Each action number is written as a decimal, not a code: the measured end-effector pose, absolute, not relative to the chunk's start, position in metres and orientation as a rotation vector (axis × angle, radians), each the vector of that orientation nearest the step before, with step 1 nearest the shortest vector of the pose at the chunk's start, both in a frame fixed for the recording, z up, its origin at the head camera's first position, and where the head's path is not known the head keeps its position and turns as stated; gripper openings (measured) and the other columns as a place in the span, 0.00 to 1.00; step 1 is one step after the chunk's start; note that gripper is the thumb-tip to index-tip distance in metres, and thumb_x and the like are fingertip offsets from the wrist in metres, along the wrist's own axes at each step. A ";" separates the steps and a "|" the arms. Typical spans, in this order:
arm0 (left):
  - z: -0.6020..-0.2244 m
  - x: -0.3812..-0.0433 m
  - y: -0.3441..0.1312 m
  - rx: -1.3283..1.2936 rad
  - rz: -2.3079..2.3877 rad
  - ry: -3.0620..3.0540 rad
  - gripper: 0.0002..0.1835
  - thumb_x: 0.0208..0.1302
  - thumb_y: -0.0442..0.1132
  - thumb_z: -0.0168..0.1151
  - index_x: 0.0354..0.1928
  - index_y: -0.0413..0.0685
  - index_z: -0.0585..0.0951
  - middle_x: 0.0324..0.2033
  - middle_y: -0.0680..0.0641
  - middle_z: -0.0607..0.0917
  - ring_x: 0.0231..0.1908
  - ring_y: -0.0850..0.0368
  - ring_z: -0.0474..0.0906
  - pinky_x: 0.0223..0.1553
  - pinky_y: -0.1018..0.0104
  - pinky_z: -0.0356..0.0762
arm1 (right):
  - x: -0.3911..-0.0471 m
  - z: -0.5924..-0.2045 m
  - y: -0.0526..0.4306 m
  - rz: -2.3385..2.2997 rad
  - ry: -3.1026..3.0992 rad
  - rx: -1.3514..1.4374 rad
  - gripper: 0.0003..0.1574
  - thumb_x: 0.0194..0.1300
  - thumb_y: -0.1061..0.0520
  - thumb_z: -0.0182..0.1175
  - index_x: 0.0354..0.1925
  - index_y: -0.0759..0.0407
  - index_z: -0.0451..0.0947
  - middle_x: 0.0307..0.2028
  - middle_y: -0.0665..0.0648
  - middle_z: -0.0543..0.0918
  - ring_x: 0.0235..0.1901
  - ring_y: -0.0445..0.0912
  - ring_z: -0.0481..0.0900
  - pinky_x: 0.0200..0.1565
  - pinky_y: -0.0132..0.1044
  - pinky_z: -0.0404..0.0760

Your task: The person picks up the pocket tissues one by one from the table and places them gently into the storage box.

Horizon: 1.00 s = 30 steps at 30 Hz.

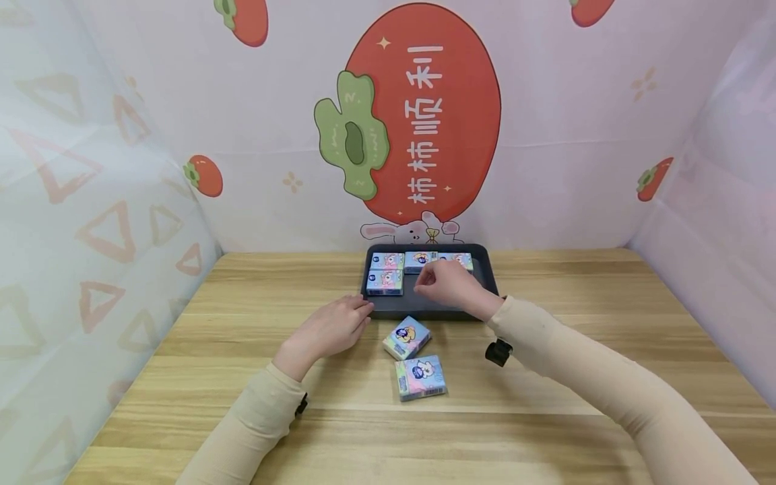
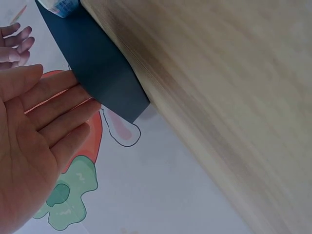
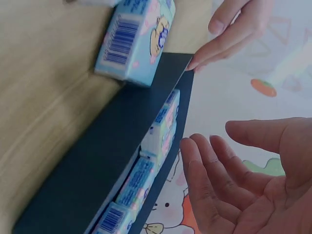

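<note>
A black tray (image 1: 394, 314) holds several small cartoon-printed tissue packs (image 1: 384, 281) along its left side and back. My left hand (image 1: 336, 327) rests at the tray's front left corner, fingers straight and fingertips at its rim; the left wrist view shows the palm (image 2: 36, 122) beside the tray wall. Over the tray hovers my right hand (image 1: 451, 286), partly covering the back right pack (image 1: 463, 261). In the right wrist view its thumb and fingers are apart, with nothing between them.
In front of the tray, one tissue pack (image 1: 407, 338) lies at an angle on the wooden table (image 1: 242, 417). A second tissue pack (image 1: 421, 378) lies nearer to me. Behind the tray hangs a printed cloth backdrop (image 1: 545, 188), with cloth walls at both sides.
</note>
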<state>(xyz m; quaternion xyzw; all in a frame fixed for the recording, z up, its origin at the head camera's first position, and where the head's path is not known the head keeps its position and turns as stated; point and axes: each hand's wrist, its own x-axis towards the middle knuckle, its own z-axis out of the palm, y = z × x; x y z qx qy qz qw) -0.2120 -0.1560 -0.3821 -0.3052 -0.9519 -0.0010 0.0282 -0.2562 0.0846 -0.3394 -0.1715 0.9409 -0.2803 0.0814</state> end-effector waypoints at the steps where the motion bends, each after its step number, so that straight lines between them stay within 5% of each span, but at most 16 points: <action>1: -0.382 -0.212 -0.156 -0.944 -0.002 -2.936 0.19 0.71 0.40 0.49 0.57 0.37 0.77 0.56 0.37 0.78 0.59 0.43 0.73 0.63 0.52 0.71 | -0.253 -0.339 0.085 -0.842 2.808 -0.518 0.09 0.62 0.51 0.63 0.37 0.55 0.83 0.32 0.52 0.83 0.32 0.45 0.77 0.36 0.35 0.81; 30: -0.380 -0.211 -0.154 -0.944 -0.020 -2.928 0.19 0.70 0.41 0.50 0.57 0.37 0.77 0.55 0.38 0.79 0.58 0.44 0.74 0.62 0.52 0.72 | -0.196 -0.356 0.106 -0.768 2.653 -0.612 0.08 0.55 0.54 0.69 0.34 0.54 0.81 0.27 0.47 0.81 0.28 0.39 0.76 0.32 0.31 0.77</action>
